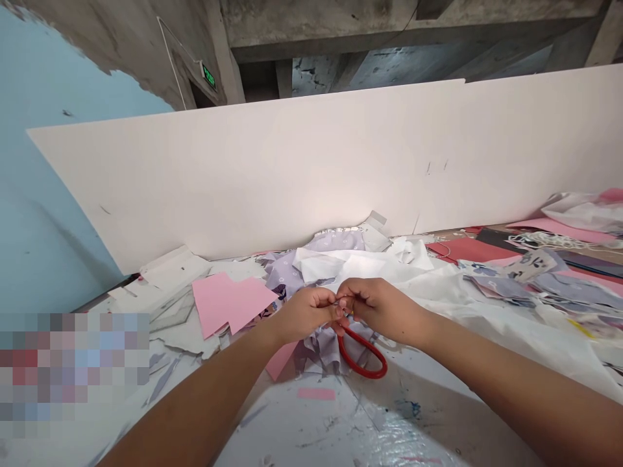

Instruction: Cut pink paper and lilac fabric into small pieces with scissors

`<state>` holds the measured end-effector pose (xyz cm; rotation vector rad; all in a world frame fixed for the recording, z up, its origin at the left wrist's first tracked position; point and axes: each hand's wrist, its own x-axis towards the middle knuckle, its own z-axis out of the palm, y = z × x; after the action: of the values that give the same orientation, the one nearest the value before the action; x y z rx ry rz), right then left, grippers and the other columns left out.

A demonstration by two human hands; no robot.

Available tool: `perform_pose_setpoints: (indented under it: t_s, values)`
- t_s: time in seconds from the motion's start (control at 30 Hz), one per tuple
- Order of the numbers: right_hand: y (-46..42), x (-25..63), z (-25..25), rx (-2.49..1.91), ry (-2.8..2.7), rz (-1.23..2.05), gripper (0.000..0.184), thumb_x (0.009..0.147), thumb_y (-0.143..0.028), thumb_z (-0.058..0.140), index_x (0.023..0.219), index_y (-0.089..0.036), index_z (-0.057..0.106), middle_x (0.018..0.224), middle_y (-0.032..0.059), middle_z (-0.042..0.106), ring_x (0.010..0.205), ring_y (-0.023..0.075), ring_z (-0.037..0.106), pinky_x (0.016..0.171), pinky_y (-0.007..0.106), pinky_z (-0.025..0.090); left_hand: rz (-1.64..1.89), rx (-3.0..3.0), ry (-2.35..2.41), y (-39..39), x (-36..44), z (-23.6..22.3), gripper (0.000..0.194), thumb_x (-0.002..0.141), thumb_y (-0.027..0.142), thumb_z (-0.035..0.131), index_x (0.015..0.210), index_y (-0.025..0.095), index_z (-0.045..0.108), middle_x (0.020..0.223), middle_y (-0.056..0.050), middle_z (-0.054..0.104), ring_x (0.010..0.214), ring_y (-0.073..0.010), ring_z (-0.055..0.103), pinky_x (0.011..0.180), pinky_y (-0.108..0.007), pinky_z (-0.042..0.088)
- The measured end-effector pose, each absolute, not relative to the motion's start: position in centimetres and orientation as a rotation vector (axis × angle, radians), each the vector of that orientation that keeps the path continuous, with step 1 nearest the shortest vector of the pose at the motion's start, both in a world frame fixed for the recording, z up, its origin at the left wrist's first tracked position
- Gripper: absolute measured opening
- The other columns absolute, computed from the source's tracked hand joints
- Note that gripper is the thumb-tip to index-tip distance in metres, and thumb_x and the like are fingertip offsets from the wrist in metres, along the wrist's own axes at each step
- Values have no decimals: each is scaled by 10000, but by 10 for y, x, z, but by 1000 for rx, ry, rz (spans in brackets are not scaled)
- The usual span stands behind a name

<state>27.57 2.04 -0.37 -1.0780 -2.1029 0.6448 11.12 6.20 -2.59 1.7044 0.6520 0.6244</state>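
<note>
While left hand [311,312] meets right hand [382,310], the table [287,428] bears lilac cloth [318,350].

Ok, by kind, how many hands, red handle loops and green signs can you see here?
Hands: 2, the left hand and the right hand
Red handle loop: 1 showing, just below the hands
Green sign: 1, high on the left
Total: 4
</note>
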Motion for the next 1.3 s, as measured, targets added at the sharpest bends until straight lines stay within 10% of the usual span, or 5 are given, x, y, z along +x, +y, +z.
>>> perform_pose_setpoints:
  t_s: [0.37, 0.57, 1.07, 1.3]
  values:
    - [33, 281, -17, -1476, -2039, 498, 196, 781, -384, 384, 799, -216, 484, 668, -1, 546, 563, 137, 505, 473, 242, 331, 839, 1488, 757, 74, 110, -41, 229, 702, 349, 590, 745, 129, 546, 703, -51, 625, 577, -117, 575, 540, -226, 377]
    - [33, 279, -37, -1912, -2232, 361, 497, 396, -418, 708, 783, -192, 494, 770, 63, 574, 707, 265, 547, 482, 260, 305, 884, 1305, 812, 82, 109, -60, 248, 666, 361, 625, 731, 134, 549, 724, -60, 637, 586, -111, 575, 560, -230, 405]
    - [55, 300, -30, -1684, -1807, 923, 340, 655, -419, 557, 831, -208, 356, 702, 2, 568, 544, 122, 516, 460, 224, 384, 1152, 1064, 872, 97, 110, -75, 187, 670, 282, 614, 733, 142, 510, 653, -26, 603, 516, -71, 552, 420, -155, 347]
    - [53, 294, -50, -1386, -1948, 535, 191, 752, -333, 454, 891, -221, 387, 781, 10, 535, 631, 142, 495, 565, 258, 400, 1162, 1122, 899, 94, 111, -72, 198, 655, 301, 621, 725, 142, 525, 644, -31, 612, 525, -94, 567, 417, -163, 329]
